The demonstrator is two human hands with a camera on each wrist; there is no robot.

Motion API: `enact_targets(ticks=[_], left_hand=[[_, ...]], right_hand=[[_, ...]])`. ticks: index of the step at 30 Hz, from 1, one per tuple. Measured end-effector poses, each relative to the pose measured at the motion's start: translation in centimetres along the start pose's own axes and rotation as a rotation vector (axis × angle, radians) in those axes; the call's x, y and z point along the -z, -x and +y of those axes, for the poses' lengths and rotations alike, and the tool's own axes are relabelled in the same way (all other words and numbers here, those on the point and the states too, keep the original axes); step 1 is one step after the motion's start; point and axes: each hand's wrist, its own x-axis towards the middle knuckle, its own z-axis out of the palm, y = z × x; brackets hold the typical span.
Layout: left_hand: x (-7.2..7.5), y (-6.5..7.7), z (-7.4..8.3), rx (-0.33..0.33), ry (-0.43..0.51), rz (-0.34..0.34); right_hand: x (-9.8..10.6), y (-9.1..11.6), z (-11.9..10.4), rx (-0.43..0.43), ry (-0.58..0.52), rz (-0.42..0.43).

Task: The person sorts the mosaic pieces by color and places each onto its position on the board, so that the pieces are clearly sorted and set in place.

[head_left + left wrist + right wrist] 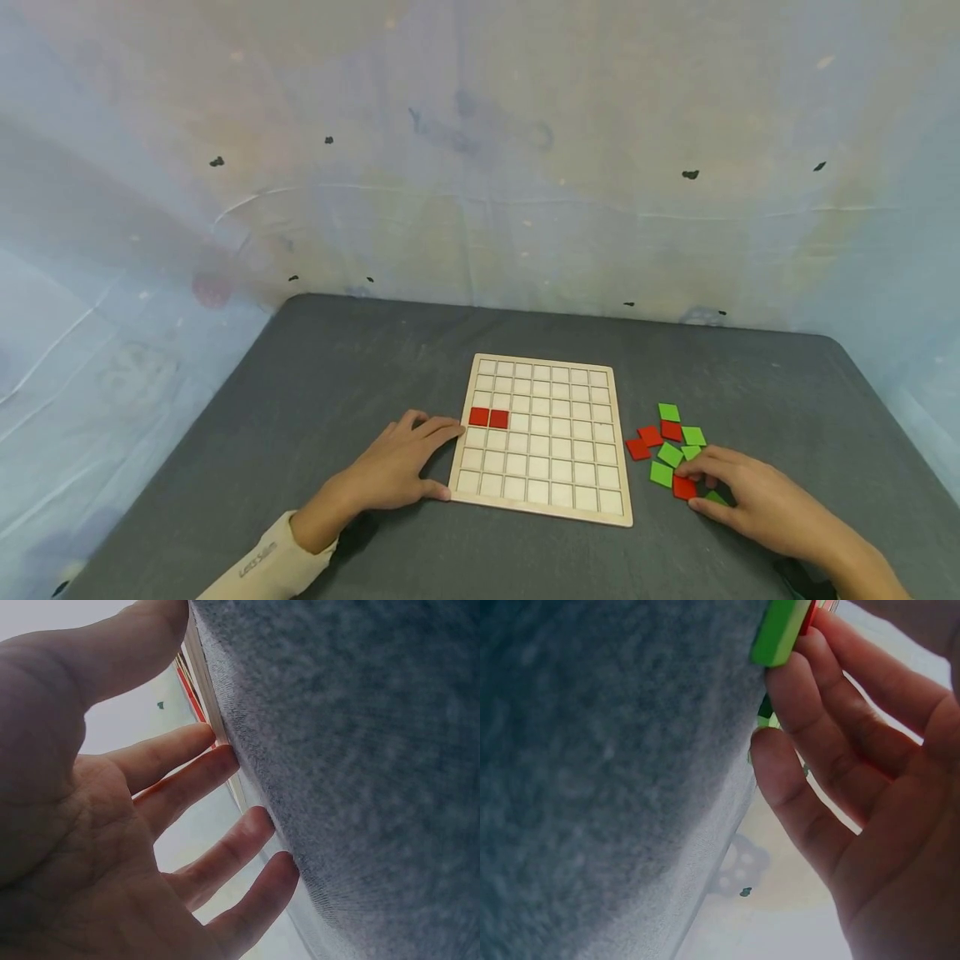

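Note:
A pale wooden board [561,408] with a grid of square recesses lies on the dark table. Two red tiles [489,417] sit side by side in recesses at its left edge. My left hand [397,462] rests against the board's left side, thumb near the front corner, fingers extended; its fingertips also meet the board's edge in the left wrist view. To the right of the board, my right hand [757,496] pinches a red square tile [684,487] between thumb and fingers. A green tile [776,634] stands close in front of those fingertips in the right wrist view.
Loose green tiles [669,412] and red tiles [638,449] lie scattered between the board and my right hand, some overlapping. Another green tile [716,497] is partly under that hand. A patterned cloth [480,167] hangs behind the dark table [360,350].

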Motion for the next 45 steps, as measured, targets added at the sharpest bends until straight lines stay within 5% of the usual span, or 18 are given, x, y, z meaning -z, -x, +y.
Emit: enact_targets(ticks=[11, 23, 33, 45], left_hand=[[0.0, 0.0, 0.0, -0.004, -0.001, 0.003], [0.1, 0.0, 0.0, -0.014, -0.003, 0.010], [0.0, 0.0, -0.1, -0.005, 0.004, 0.001], [-0.1, -0.1, -0.1, -0.015, 0.011, 0.000]], right_hand=[[0.4, 0.1, 0.1, -0.016, -0.005, -0.006], [1.6, 0.7, 0.2, 0.000, 0.015, 0.092], [1.8, 0.8, 0.2, -0.039, 0.008, 0.071], [0.4, 0.1, -0.6, 0.068, 0.047, 0.193]])
